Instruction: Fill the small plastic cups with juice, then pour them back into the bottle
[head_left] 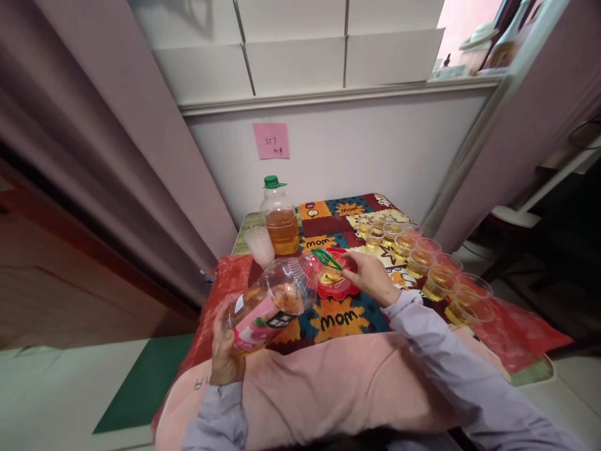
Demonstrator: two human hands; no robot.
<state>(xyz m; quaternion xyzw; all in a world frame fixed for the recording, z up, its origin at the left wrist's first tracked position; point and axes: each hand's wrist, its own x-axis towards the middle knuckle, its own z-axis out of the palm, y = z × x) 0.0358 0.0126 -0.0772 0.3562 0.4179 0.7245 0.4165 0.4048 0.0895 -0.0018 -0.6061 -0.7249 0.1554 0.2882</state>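
Observation:
A large clear plastic bottle with a pink label and amber liquid lies tilted, its neck pointing right and away from me. My left hand is wrapped around the bottle's base. Up at the neck, my right hand pinches the green handle between thumb and fingers. Behind and below the neck is a red scalloped dish. Something with yellowish liquid shows on the dish, partly hidden by the neck and handle. Whether liquid is flowing from the bottle, I cannot tell.
Several clear plastic cups of yellow liquid stand in rows on the right. At the back left are a second bottle with a green cap and a stack of cups. A patterned cloth covers the table against the wall.

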